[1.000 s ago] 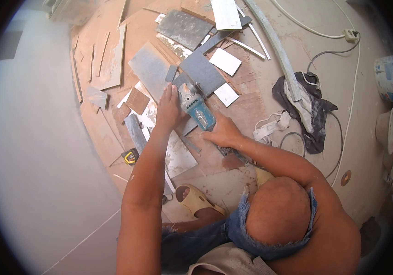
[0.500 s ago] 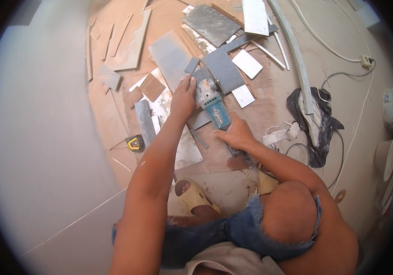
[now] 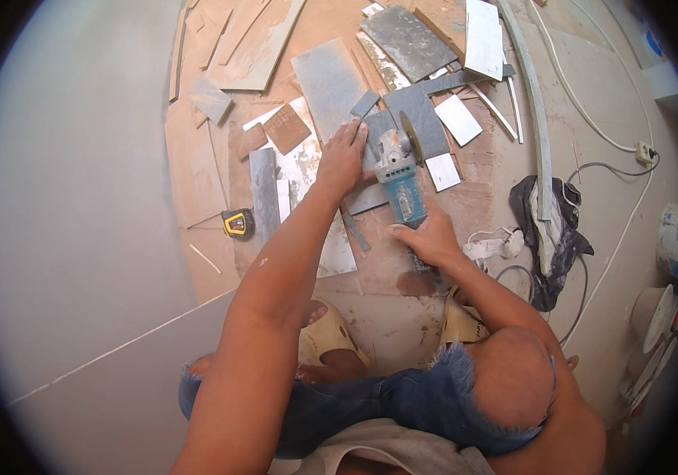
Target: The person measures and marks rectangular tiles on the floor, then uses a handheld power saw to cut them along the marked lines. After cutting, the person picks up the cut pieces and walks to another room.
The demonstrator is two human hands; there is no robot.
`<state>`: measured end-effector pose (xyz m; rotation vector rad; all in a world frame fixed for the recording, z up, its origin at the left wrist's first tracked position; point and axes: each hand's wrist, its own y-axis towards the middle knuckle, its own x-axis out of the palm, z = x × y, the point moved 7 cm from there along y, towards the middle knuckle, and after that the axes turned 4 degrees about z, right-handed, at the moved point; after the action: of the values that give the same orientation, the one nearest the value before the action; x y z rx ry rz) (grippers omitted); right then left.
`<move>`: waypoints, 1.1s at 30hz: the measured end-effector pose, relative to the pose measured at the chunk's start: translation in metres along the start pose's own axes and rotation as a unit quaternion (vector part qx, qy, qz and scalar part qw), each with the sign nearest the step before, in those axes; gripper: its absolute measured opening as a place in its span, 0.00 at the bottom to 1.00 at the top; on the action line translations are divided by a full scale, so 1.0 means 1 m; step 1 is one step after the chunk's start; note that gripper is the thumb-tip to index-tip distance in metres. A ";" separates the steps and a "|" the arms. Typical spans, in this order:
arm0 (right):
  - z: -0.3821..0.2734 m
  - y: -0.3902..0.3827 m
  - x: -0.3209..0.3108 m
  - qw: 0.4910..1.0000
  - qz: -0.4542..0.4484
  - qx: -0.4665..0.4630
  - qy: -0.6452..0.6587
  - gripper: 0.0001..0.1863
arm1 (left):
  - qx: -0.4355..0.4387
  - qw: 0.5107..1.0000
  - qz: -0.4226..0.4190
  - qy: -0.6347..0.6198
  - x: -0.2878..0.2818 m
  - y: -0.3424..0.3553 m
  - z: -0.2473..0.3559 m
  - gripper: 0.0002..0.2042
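Observation:
My right hand (image 3: 434,237) is wrapped round the body of a teal angle grinder (image 3: 406,195). Its thin disc (image 3: 411,136) stands nearly on edge on the right side of the metal head, over a dark grey tile (image 3: 418,111). To the left of the grinder, my left hand (image 3: 342,162) lies with its fingers stretched forward, the tips beside a small grey tile offcut (image 3: 365,104). A grey piece of tile (image 3: 377,131) lies between those fingertips and the grinder head. What is under the left palm is hidden.
Tile offcuts surround the hands, among them a large grey tile (image 3: 327,83) and a white piece (image 3: 458,119). A yellow-black tape measure (image 3: 238,224) lies left. Rightward are a long strip (image 3: 533,119), a black bag (image 3: 556,253), cables with a socket (image 3: 644,153) and a bucket (image 3: 674,241).
The grinder has moved a little right, away from my left hand, and turned so that its disc now shows. The left hand stays near the same offcuts. The whole view has shifted slightly.

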<state>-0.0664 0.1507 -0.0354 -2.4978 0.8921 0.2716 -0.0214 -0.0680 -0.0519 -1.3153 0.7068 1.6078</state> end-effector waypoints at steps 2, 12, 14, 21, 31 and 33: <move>-0.005 -0.001 -0.018 0.999 0.017 -0.031 0.002 0.35 | -0.006 1.000 -0.015 -0.017 -0.006 0.002 0.008 0.48; -0.016 0.004 -0.133 0.989 0.144 -0.031 -0.028 0.30 | -0.023 0.997 -0.068 -0.029 -0.017 0.001 0.000 0.52; -0.009 0.004 -0.141 0.987 0.154 -0.036 -0.029 0.31 | -0.031 0.997 -0.067 -0.037 -0.015 -0.004 0.001 0.52; -0.002 0.001 -0.136 0.989 0.138 -0.040 -0.024 0.32 | -0.117 0.991 -0.005 -0.066 0.003 -0.028 0.019 0.47; -0.017 0.001 -0.126 0.991 0.119 -0.055 0.001 0.33 | -0.085 0.908 0.023 -0.410 0.025 -0.055 0.152 0.21; -0.015 0.001 -0.130 0.989 0.129 -0.062 0.027 0.34 | -0.061 0.880 0.003 -0.471 0.028 -0.050 0.166 0.24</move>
<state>-0.1666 0.2138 0.0205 -2.5103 1.2582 0.3556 -0.0491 0.1035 -0.0288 -0.4575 -0.0029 2.0389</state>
